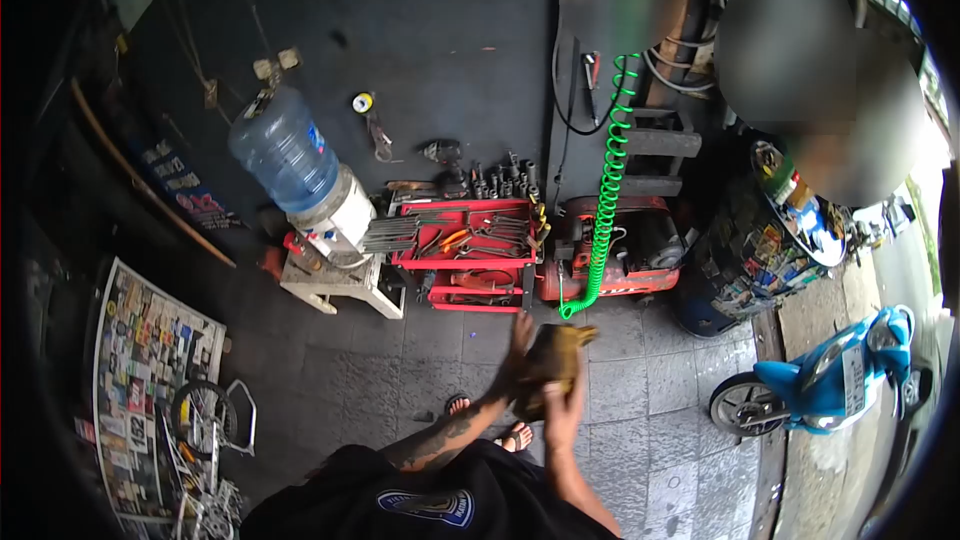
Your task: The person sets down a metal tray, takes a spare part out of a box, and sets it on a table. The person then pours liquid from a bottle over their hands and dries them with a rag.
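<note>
A blurred, yellow-brown bundle with dark patches, like a soiled rag [552, 352], is between my hands in front of my body. My right hand [563, 403] grips its lower right side, thumb and fingers closed against it. Along its left side lies my left hand [517, 352], fingers stretched upward and the palm side turned to the rag. Part of that hand is hidden behind it. Both hands are above the grey paved floor [430, 350], on the near side of a red tool cart [475, 262].
Wrenches and other tools fill the cart. Left of it, a water dispenser [340, 215] stands on a low stool [345, 285]. A coiled green hose [608, 190] hangs before a red compressor [640, 280]. A sticker-covered drum [740, 250] and blue scooter [830, 375] are rightward; a small bicycle [200, 440] is left.
</note>
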The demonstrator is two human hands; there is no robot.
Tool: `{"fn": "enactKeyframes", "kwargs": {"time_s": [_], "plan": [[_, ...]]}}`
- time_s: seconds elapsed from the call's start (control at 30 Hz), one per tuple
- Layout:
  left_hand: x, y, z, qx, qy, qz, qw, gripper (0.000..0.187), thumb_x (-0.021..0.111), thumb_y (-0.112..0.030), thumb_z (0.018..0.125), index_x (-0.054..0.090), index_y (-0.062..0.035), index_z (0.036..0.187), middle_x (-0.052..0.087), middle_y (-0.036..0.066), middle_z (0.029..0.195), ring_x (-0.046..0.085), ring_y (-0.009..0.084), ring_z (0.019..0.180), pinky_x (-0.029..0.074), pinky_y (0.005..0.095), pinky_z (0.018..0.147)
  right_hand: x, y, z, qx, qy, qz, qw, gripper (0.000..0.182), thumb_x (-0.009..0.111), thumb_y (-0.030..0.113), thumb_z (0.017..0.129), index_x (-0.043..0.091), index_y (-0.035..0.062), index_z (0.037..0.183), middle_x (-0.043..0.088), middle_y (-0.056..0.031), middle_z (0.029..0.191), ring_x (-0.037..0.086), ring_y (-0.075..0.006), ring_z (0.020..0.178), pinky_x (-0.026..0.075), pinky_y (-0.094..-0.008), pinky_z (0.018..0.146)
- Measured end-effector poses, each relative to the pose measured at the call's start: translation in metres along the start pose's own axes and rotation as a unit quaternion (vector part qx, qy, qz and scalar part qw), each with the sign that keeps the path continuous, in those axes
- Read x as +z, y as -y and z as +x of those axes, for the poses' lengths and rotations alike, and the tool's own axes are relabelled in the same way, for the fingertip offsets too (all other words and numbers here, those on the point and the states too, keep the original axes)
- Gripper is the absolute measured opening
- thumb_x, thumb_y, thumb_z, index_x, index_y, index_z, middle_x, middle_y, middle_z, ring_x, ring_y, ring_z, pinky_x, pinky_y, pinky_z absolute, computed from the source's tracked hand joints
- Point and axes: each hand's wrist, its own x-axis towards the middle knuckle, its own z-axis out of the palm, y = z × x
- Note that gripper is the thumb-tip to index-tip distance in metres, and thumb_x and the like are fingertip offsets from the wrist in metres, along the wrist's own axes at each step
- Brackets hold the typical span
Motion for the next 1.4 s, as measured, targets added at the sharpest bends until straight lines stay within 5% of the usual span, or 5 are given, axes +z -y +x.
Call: {"fn": "enactKeyframes", "kwargs": {"time_s": [0.17, 0.47, 0.8, 0.9, 1.4], "plan": [[-0.056, 0.021, -0.071, -0.119, 0.217, 0.091, 0.965, 0.064, 0.04, -0.037, 0.097, 0.017, -0.0005, 0.145, 0.031, 0.018, 0.146, 0.03, 0.0269, 0.135, 0.021, 0.0367, 0.112, 0.023, -0.023, -0.018, 0.057, -0.042, 0.128, 0.989, 0.064, 0.068, 0.011, 0.073, 0.04, -0.0022, 0.129, 0.047, -0.0158, 0.127, 0.044, -0.0264, 0.121, 0.033, -0.0375, 0.103], [-0.112, -0.007, -0.094, 0.014, 0.05, -0.039, 0.998, 0.067, 0.043, -0.037, 0.095, 0.016, -0.0025, 0.146, 0.03, 0.02, 0.146, 0.029, 0.0295, 0.136, 0.021, 0.0388, 0.112, 0.066, -0.009, -0.035, 0.03, 0.277, 0.044, 0.959, 0.05, 0.059, 0.018, 0.081, 0.044, -0.0017, 0.124, 0.05, -0.0143, 0.124, 0.046, -0.0268, 0.118, 0.033, -0.0377, 0.104], [-0.267, -0.048, -0.162, 0.164, 0.121, -0.357, 0.912, 0.071, 0.047, -0.038, 0.092, 0.014, -0.0047, 0.146, 0.028, 0.022, 0.146, 0.027, 0.0323, 0.136, 0.021, 0.0412, 0.112, 0.241, -0.041, -0.101, 0.001, 0.464, -0.025, 0.886, 0.043, 0.048, 0.025, 0.089, 0.047, -0.0024, 0.123, 0.051, -0.0127, 0.124, 0.046, -0.0265, 0.117, 0.029, -0.0384, 0.107], [-0.349, -0.068, -0.198, 0.136, -0.026, -0.539, 0.831, 0.063, 0.037, -0.048, 0.095, 0.022, -0.0145, 0.146, 0.031, 0.017, 0.146, 0.031, 0.0343, 0.134, 0.024, 0.046, 0.11, 0.321, -0.041, -0.136, -0.042, 0.484, -0.002, 0.874, 0.043, 0.045, 0.027, 0.092, 0.048, -0.0026, 0.122, 0.051, -0.0122, 0.124, 0.046, -0.0264, 0.117, 0.028, -0.0387, 0.108], [-0.544, -0.065, -0.306, 0.263, -0.468, -0.388, 0.749, 0.061, 0.046, -0.04, 0.094, 0.025, -0.0091, 0.142, 0.037, 0.014, 0.139, 0.038, 0.0268, 0.127, 0.033, 0.0394, 0.105, 0.557, -0.143, -0.332, -0.382, 0.723, -0.005, 0.575, 0.057, 0.056, 0.033, 0.086, 0.038, 0.0012, 0.13, 0.046, -0.0128, 0.13, 0.044, -0.0297, 0.12, 0.029, -0.042, 0.107]]}}
